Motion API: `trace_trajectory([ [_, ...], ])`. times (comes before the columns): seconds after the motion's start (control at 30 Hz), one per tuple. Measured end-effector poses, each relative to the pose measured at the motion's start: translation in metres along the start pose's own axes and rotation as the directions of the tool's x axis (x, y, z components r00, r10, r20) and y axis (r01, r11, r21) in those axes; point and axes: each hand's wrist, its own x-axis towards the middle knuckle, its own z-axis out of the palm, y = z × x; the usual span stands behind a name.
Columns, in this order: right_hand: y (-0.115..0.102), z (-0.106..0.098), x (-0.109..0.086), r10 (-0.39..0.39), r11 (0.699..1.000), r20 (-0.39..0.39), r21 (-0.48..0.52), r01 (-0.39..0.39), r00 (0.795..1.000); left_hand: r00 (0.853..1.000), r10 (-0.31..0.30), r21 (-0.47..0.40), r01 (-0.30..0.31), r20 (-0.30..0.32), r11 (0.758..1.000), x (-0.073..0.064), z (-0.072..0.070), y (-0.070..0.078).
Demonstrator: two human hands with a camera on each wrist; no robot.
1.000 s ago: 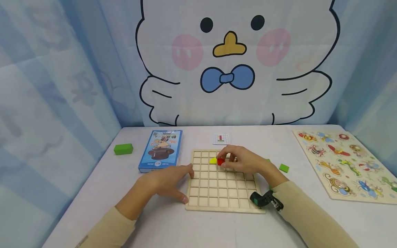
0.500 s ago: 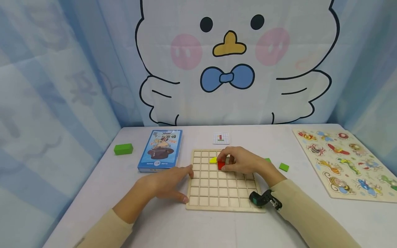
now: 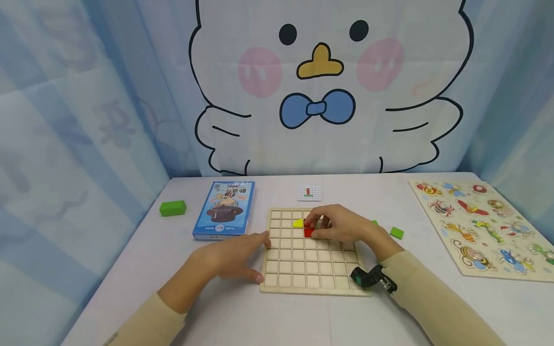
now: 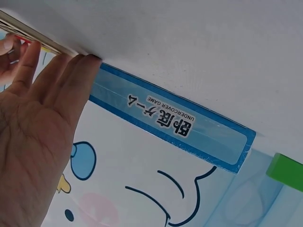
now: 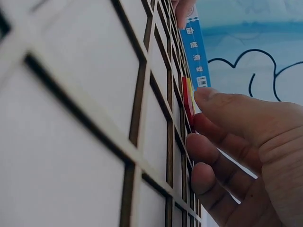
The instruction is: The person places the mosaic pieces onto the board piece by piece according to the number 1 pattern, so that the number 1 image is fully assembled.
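A pale wooden grid board lies flat on the table. My left hand rests along its left edge, thumb and fingers spread and touching the rim; its straight fingers show in the left wrist view. With thumb and index finger, my right hand pinches a red block at the grid's upper middle. The block sits low in the cells, partly hidden by the fingertips. Directly left of it is a yellow piece in the grid. In the right wrist view the red block is seen edge-on beside the thumb.
A blue game box stands left of the board, with a green block farther left. Behind the board lies a small pattern card. Green tile is to the right, near an insect puzzle board.
The red block has gone from tilted above the grid to lying lower in its cells, slightly nearer the front. My right fingers followed it; the left hand stayed put.
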Motion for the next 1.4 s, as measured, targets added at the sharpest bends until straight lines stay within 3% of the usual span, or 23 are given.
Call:
trace_trajectory([
  [0.3,0.003,-0.002,-0.017,-0.017,0.999,0.025,0.043,0.016,1.000,0.999,-0.019,-0.017,0.020,0.027,1.000,0.002,0.006,0.003],
  [0.53,0.004,-0.006,-0.027,-0.038,0.998,-0.026,0.056,0.039,0.999,0.999,-0.025,0.005,0.025,0.032,1.000,0.003,0.006,0.002],
  [0.87,0.009,-0.018,-0.046,-0.004,1.000,-0.060,0.007,0.004,0.998,0.999,-0.027,0.006,0.027,0.034,1.000,0.002,0.001,0.001],
  [1.13,0.016,-0.026,-0.057,-0.015,1.000,-0.096,0.025,0.017,0.995,0.999,-0.037,0.025,0.037,0.018,0.999,0.003,-0.002,-0.001],
  [1.4,0.021,-0.031,-0.072,0.023,1.000,-0.116,0.021,-0.020,0.993,0.998,-0.054,0.016,0.053,0.028,0.998,0.003,-0.002,0.001],
])
